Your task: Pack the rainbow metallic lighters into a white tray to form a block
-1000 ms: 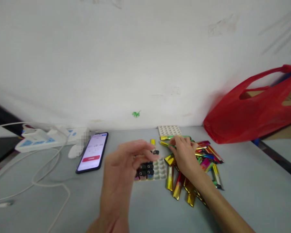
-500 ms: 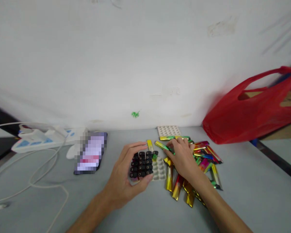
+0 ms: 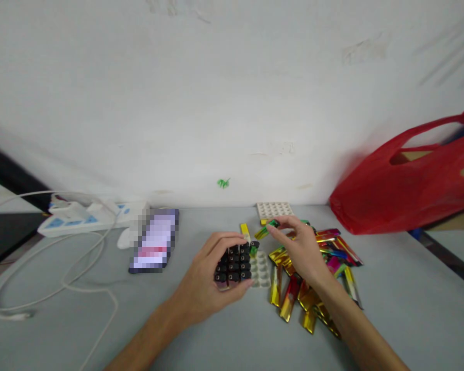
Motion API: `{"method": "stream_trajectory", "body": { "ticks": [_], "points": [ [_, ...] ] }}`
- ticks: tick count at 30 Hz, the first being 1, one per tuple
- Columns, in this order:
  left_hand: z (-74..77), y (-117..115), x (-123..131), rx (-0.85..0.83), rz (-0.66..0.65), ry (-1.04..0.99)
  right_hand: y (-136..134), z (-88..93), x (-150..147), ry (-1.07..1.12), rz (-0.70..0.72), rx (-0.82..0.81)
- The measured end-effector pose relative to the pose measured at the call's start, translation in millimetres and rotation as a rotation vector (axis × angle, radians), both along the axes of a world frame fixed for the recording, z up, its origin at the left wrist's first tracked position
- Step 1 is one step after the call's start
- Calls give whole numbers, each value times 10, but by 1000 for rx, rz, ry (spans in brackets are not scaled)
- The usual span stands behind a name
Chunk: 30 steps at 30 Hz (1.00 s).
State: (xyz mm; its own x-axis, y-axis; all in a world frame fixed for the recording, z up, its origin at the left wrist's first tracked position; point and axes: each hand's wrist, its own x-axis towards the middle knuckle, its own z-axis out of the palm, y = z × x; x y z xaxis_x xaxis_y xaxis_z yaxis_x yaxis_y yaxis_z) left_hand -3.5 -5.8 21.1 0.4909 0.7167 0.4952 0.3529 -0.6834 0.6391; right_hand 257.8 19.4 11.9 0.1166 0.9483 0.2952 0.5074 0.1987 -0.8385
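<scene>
My left hand (image 3: 203,275) curls round a block of upright sticks with black ends (image 3: 234,264), its thumb at the near side and its fingers at the far side. These sticks stand in a pale tray with rows of sockets (image 3: 260,270); bare sockets show on its right. One more upright stick with a green body stands at the block's right far corner. Between thumb and fingers, my right hand (image 3: 303,250) pinches a shiny green-and-yellow stick (image 3: 263,231), tilted in the air above the tray's far right. Beneath that hand lies a loose pile of shiny coloured sticks (image 3: 289,299).
A second pale socketed tray (image 3: 275,209) lies by the wall. One yellow stick (image 3: 244,230) lies behind the held block. To the left are a phone (image 3: 154,241), a power strip (image 3: 77,219) and a white cable (image 3: 100,291). A red bag (image 3: 402,190) stands right.
My right hand has lifted the green-and-yellow stick off the pile, raising it and turning it to slant the other way. My left hand keeps its hold; the whole view has shifted slightly.
</scene>
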Motion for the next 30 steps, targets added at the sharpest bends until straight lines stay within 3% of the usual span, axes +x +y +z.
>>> {"method": "stream_trajectory", "body": {
  "ticks": [4,8,17,23,26,30],
  "points": [
    [-23,-3,2,-39,2,18,8,34,-48,303,54,1],
    [-14,-7,17,-36,-7,23,-9,-13,-115,382,141,-6],
    [-3,-5,29,-27,-10,35,-43,0,-195,-81,262,69],
    [-16,-10,20,-46,-12,43,-83,32,-106,-266,-20,110],
    [-19,-6,20,-49,-10,43,-70,53,-46,-151,-129,84],
    [-19,-3,24,-48,-12,42,-30,60,-33,257,-17,10]
  ]
}}
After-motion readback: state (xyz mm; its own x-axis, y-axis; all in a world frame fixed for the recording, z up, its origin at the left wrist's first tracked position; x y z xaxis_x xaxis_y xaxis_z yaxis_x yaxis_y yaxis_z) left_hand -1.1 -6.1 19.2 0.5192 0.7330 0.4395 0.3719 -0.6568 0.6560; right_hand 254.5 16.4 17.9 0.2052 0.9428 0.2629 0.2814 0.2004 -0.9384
